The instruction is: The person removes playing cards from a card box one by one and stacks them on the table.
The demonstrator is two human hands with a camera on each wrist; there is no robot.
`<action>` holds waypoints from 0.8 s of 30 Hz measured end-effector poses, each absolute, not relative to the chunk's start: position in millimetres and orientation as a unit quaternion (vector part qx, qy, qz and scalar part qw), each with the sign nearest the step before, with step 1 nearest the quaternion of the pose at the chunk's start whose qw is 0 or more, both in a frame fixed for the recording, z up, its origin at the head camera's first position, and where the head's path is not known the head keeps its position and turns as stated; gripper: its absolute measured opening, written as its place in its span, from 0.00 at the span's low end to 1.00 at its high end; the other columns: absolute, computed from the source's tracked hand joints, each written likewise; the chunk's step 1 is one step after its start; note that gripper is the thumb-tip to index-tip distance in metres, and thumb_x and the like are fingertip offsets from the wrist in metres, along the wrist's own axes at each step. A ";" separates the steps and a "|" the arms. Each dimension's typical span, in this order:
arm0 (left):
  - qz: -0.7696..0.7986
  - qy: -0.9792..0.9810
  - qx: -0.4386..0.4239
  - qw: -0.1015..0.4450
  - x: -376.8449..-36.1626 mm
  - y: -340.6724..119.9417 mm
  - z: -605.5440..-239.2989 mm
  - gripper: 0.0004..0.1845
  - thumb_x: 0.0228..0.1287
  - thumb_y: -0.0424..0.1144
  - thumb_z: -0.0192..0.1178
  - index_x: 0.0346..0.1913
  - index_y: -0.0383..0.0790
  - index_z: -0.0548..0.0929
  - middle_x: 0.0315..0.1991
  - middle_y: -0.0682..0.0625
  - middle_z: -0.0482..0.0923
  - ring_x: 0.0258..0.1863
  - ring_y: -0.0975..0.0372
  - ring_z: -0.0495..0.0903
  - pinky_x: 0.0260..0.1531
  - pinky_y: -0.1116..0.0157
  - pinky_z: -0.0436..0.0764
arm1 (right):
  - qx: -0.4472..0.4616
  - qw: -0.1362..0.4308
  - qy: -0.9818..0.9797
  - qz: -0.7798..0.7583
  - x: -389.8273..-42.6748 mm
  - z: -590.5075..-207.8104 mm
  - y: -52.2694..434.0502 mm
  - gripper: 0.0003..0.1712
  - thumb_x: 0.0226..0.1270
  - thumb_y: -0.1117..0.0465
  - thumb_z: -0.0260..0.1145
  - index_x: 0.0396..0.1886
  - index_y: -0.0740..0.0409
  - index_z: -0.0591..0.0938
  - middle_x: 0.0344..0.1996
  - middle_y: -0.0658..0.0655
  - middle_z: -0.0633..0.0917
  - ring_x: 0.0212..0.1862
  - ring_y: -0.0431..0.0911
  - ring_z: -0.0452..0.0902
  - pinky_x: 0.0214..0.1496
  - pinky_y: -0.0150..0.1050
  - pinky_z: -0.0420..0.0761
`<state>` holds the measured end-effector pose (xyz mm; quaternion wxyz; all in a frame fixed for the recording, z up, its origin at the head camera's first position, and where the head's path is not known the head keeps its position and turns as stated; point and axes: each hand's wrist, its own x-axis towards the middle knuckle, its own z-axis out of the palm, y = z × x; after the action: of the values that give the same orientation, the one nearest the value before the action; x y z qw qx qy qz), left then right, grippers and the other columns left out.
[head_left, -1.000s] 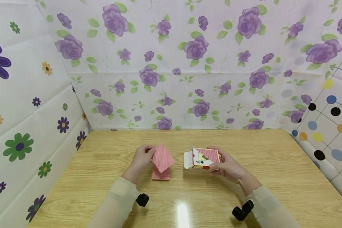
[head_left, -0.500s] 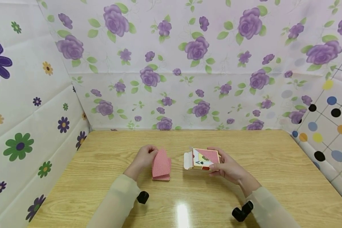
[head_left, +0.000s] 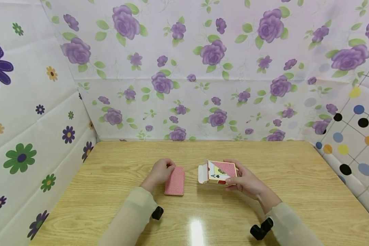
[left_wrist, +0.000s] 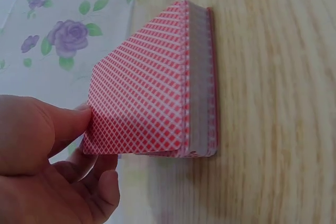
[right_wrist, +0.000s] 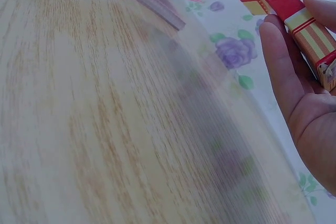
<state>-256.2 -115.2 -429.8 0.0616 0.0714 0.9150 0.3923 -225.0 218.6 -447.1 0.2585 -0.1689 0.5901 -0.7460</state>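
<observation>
Lowered since a second ago: top card [head_left: 176, 175] now nearly flat on the card stack [head_left: 174, 188], one corner pinched by left hand [head_left: 160, 172] fingers [left_wrist: 63, 124]. Right hand [head_left: 246, 182] fingers curl round the open card box [head_left: 219, 172], held above the wooden bench [head_left: 295, 177], just right of the stack.

The deck [head_left: 174, 181], red-checked backs up, lies flat on the worktop [head_left: 295, 177] as a squared stack, its top card [left_wrist: 142, 85] pinched at a corner. The card box [head_left: 219, 171], flap open, is held tilted just right of it.
</observation>
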 end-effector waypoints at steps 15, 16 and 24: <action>0.348 0.932 0.089 0.033 -261.6 -107.4 -443.4 0.08 0.68 0.31 0.53 0.36 0.38 0.83 0.34 0.46 0.78 0.29 0.61 0.73 0.30 0.65 0.74 | -0.174 0.261 0.582 -0.750 -224.4 -447.5 218.9 0.44 0.64 0.72 0.60 0.73 0.48 0.49 0.54 0.55 0.78 0.49 0.50 0.82 0.43 0.42 0.84; 0.347 0.933 0.089 0.032 -261.7 -107.4 -444.2 0.08 0.68 0.31 0.53 0.36 0.38 0.83 0.35 0.46 0.78 0.30 0.61 0.73 0.30 0.65 0.75 | -0.174 0.261 0.582 -0.750 -224.4 -447.5 218.9 0.44 0.64 0.72 0.60 0.73 0.48 0.49 0.54 0.55 0.78 0.49 0.50 0.82 0.43 0.42 0.84; 0.328 0.940 0.092 0.027 -261.8 -106.7 -449.9 0.08 0.68 0.31 0.53 0.36 0.38 0.83 0.41 0.42 0.73 0.33 0.59 0.71 0.32 0.64 0.73 | -0.170 0.262 0.583 -0.750 -225.1 -447.4 219.1 0.45 0.63 0.72 0.61 0.73 0.48 0.48 0.55 0.56 0.78 0.48 0.50 0.82 0.43 0.42 0.84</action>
<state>-261.8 -106.7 -449.9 0.0268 0.0924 0.9398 0.3280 -225.1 219.1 -447.4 0.2620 -0.1703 0.5825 -0.7503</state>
